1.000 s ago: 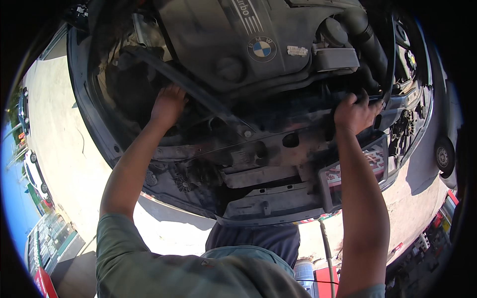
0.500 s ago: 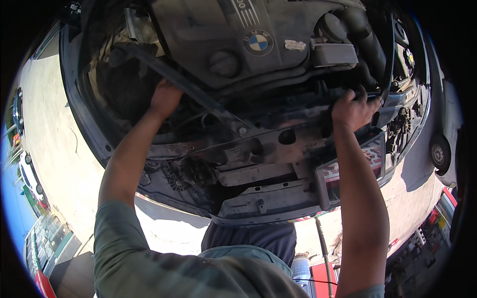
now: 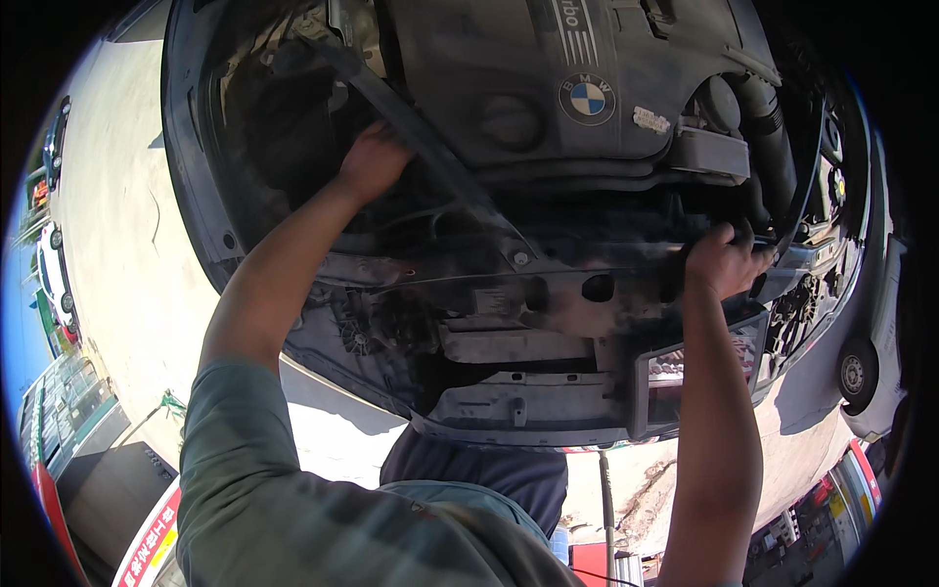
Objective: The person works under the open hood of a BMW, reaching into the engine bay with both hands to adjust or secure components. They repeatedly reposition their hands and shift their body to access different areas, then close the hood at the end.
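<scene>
A car's open engine bay lies in front of me. My left hand reaches down beside the diagonal dark brace; its fingertips are hidden behind the brace and in shadow. On the right, my right hand has its fingers curled over a dark part at the bay's front edge, just behind the front crossmember. What exactly it grips is too dark to make out. The brace runs down to a bolt on the crossmember. Beyond both hands sits the dark engine cover with a round emblem.
A ribbed air hose and a grey box stand at the bay's far right. Below my right forearm is a dark rectangular frame. The bare front structure lies close to my body. Another vehicle's wheel shows at right.
My view has turned, so the engine bay appears rotated slightly clockwise and shifted to the right. Both hands stay at about the same places on the car.
</scene>
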Demonstrator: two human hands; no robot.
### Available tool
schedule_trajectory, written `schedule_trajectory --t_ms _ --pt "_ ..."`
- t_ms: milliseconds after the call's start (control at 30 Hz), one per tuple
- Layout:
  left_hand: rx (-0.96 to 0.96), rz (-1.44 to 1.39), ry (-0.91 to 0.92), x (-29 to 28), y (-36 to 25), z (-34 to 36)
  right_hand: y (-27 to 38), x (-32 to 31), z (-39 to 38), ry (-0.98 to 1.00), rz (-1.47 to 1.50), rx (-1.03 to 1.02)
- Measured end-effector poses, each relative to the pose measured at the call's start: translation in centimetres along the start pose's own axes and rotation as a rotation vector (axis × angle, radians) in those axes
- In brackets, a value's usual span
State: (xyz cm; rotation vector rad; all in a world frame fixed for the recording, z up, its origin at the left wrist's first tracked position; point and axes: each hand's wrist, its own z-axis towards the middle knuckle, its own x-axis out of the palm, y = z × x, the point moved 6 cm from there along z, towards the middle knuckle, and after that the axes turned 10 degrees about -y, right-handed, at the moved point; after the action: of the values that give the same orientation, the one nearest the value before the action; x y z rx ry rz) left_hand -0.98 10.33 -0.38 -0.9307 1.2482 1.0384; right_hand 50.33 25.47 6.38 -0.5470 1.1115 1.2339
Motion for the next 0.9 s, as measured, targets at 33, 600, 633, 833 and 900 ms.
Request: schedule_trajectory --t_ms 33,600,633,833,900 --pt "0.009 0.007 -0.025 -0.1 -0.1 0.0 0.0 0.0 0.0 0.003 0.01 0.005" --pt "-0.351 -0.03 -0.003 -7.2 -4.1 -0.1 0.1 -0.7 0.2 0.033 0.003 0.009" --pt "-0.483 -0.144 0.126 -8.0 -4.7 -0.6 0.0 -0.7 0.2 0.029 0.003 0.001" --pt "-1.018 -0.433 0.34 2.7 -1.5 -4.4 1.0 -0.3 0.0 0.038 -0.002 -0.023" --pt "-0.859 -0.434 0.568 4.9 -1.4 -2.4 0.7 -0.2 -0.1 0.022 -0.007 -0.018"
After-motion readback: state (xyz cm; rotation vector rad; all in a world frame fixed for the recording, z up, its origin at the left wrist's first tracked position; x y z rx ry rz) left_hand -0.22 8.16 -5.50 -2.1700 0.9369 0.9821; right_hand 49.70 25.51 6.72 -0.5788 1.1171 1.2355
